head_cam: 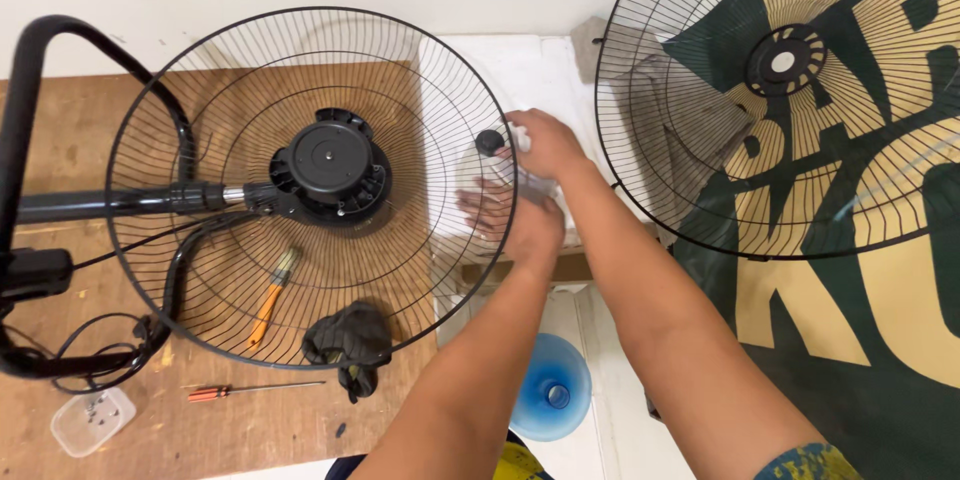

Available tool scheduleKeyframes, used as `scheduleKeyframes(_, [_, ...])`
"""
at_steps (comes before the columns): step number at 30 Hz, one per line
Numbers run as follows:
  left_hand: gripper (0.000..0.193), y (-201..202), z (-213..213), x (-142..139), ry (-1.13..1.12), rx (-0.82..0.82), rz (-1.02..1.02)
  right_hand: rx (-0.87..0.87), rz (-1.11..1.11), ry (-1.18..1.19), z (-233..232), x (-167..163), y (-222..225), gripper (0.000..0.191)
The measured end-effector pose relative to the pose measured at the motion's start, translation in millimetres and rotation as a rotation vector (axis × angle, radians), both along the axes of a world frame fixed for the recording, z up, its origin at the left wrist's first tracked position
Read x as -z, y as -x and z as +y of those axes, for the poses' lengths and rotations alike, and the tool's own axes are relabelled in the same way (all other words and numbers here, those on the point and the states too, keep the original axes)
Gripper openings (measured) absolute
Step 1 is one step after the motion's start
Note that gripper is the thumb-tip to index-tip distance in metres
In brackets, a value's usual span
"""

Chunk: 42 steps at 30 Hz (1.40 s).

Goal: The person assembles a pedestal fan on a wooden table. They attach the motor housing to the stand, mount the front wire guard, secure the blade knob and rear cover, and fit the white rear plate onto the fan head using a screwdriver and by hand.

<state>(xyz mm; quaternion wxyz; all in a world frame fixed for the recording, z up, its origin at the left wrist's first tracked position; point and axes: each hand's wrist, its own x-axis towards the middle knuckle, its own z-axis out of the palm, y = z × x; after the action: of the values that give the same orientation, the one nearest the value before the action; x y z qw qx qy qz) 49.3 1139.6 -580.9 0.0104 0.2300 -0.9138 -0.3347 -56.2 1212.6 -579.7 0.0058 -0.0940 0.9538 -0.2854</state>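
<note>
At three o'clock of the black wire fan guard (310, 185), left hand (515, 220) steadies a clear plastic piece (500, 180) — fingers spread beneath; right hand (545, 145) pinches its black round cap (489, 142).

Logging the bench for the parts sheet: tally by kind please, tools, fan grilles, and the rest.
Fan grilles: 2 (rear grille with motor, loose grille)
Screwdrivers: 2 (orange-handled, red-handled)
Black gloves, bunched: 1
Clear plastic tub: 1
Blue fan blade: 1
Black knob by right hand: 1
Total: 8
</note>
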Motion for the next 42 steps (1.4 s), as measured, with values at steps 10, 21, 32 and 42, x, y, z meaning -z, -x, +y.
scheduleKeyframes(10, [0.098, 6.6, 7.6, 37.4, 0.068, 0.154, 0.132, 0.010, 0.132, -0.061, 3.1, 22.8, -2.9, 0.044])
scheduleKeyframes(21, [0.081, 14.3, 3.9, -12.2, -0.163, 0.393, -0.193, 0.212, 0.110, 0.068, 40.1, 19.5, -26.6, 0.041])
scheduleKeyframes(32, [0.071, -4.5, 13.2, -35.7, 0.098, 0.652, 0.212, 0.329, 0.195, 0.127, 60.9, -17.9, -67.0, 0.040])
scheduleKeyframes(42, [0.054, -42.7, -48.8, -110.5, 0.050, 0.755, 0.325, 0.484, 0.230, 0.412, 33.0, -79.5, -131.1, 0.041])
